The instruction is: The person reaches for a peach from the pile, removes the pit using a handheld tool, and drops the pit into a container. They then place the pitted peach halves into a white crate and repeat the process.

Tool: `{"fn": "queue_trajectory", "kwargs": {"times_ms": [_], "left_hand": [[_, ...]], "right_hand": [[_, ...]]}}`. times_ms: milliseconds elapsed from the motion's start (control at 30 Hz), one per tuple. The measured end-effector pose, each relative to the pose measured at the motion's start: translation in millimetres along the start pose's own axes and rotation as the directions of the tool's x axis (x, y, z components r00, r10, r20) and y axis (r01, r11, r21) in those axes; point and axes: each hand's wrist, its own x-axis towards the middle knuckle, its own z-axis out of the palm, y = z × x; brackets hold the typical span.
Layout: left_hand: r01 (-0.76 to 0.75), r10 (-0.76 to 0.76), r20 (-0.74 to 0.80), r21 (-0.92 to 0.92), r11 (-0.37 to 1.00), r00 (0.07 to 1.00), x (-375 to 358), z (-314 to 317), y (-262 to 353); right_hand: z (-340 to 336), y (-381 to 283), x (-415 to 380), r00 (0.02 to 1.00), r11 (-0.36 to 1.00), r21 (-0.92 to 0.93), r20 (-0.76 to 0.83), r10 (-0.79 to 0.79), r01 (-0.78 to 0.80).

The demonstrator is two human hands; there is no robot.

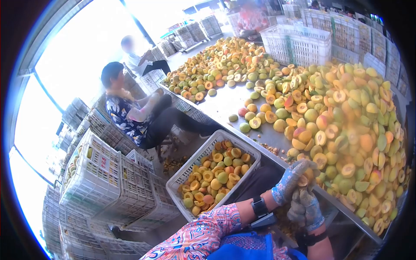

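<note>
My left hand [294, 182], in a blue patterned glove with a dirty grey palm, is closed around a peach [306, 177] at the near edge of the metal table [220, 102]. Just below it, my right hand [306, 209] wears a similar glove. Its fingers are curled close to the peach, and whatever they grip is hidden. Beyond both hands lies a big heap of yellow-green peaches [338, 125], many of them halved, some with the stone showing. To the left of my arm stands a white crate [173, 184] holding peach halves.
Stacked white crates [97, 169] rise at the left. Another crate [297, 45] stands on the far side of the table. A person in a floral shirt [119, 115] sits at the left, with a person in white [136, 58] behind. Someone in a pink top [252, 19] is at the far end.
</note>
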Motion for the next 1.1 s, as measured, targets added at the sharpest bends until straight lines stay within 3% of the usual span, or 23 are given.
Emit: {"fn": "queue_trajectory", "kwargs": {"times_ms": [167, 267, 433, 500, 533, 600, 633, 733, 800, 833, 867, 900, 933, 967, 1000, 1067, 1100], "left_hand": [[-0.139, 0.132, 0.100, 0.067, 0.988, 0.986, -5.2, 11.9, -0.6], [-0.058, 0.060, 0.067, -0.030, 0.998, 0.996, -7.4, 12.5, -1.2], [0.015, -0.012, -0.079, 0.039, 0.999, 0.997, -5.7, 17.6, 3.9], [0.075, -0.059, -0.071, 0.249, 0.965, 0.996, 1.6, 5.7, -1.1], [0.072, -0.056, -0.071, 0.248, 0.966, 0.996, 4.6, 0.2, -4.0], [-0.157, 0.136, 0.079, 0.453, 0.877, 0.988, 8.0, -10.7, -11.6], [-0.141, 0.087, 0.139, 0.446, 0.884, 0.986, 6.6, -13.1, -10.8], [-0.122, 0.098, 0.075, 0.481, 0.868, 0.992, 0.2, -22.0, -7.1], [-0.078, 0.057, 0.057, 0.499, 0.863, 0.997, -5.8, -27.4, -0.7], [-0.079, 0.064, 0.045, 0.540, 0.838, 0.997, -9.4, -25.4, 4.1], [-0.080, 0.074, 0.034, 0.578, 0.812, 0.997, -12.7, -24.6, 9.0], [-0.052, 0.048, 0.023, 0.635, 0.771, 0.999, -16.3, -24.9, 15.0], [-0.053, 0.051, 0.022, 0.634, 0.772, 0.998, -21.1, -27.4, 19.7], [0.014, -0.003, -0.019, 0.614, 0.789, 1.000, -26.0, -31.9, 24.2], [0.081, -0.058, -0.057, 0.590, 0.803, 0.997, -31.6, -37.5, 29.6], [0.080, 0.006, -0.142, 0.594, 0.800, 0.990, -48.2, -51.4, 50.7], [0.076, 0.079, -0.236, 0.582, 0.809, 0.968, -55.8, -62.3, 58.4]], "right_hand": [[-0.1, -2.1, -8.5, 0.982, 0.962, 0.256, 0.184, 0.043, -0.090], [2.2, -0.3, -9.3, 0.990, 0.970, 0.232, 0.135, 0.040, -0.071], [-4.6, -0.5, -11.6, 0.994, 0.987, 0.162, 0.108, 0.000, -0.018], [-5.7, -3.9, -16.7, 0.994, 0.988, 0.152, 0.107, -0.003, -0.013], [-7.2, -4.5, -19.2, 0.995, 0.987, 0.160, 0.095, -0.014, -0.001], [-12.8, -4.6, -25.2, 0.996, 0.986, 0.165, 0.083, -0.023, 0.009], [-16.0, -4.5, -28.6, 0.994, 0.982, 0.188, 0.102, -0.042, 0.022], [-19.4, -18.3, -40.7, 0.983, 0.972, 0.233, 0.173, -0.068, 0.026], [-15.2, -31.7, -49.5, 0.992, 0.999, 0.007, 0.124, -0.033, 0.032], [-13.1, -38.0, -50.6, 0.998, 0.976, -0.219, 0.056, 0.020, -0.007], [-10.5, -43.8, -48.5, 0.998, 0.976, -0.218, 0.055, 0.022, -0.010], [-4.7, -51.2, -44.5, 0.990, 0.761, -0.636, -0.128, 0.066, -0.133], [-1.0, -54.5, -41.9, 0.953, 0.372, -0.882, -0.304, 0.017, -0.288], [0.5, -52.7, -41.2, 0.983, 0.001, -0.994, -0.109, -0.150, -0.110], [-11.7, -48.2, -41.8, 0.983, 0.000, -0.994, -0.110, -0.150, -0.111], [-38.9, -38.8, -42.4, 0.999, -0.221, -0.975, 0.014, -0.046, 0.004], [-41.9, -37.9, -42.8, 0.999, -0.219, -0.976, 0.013, -0.047, 0.003]]}}
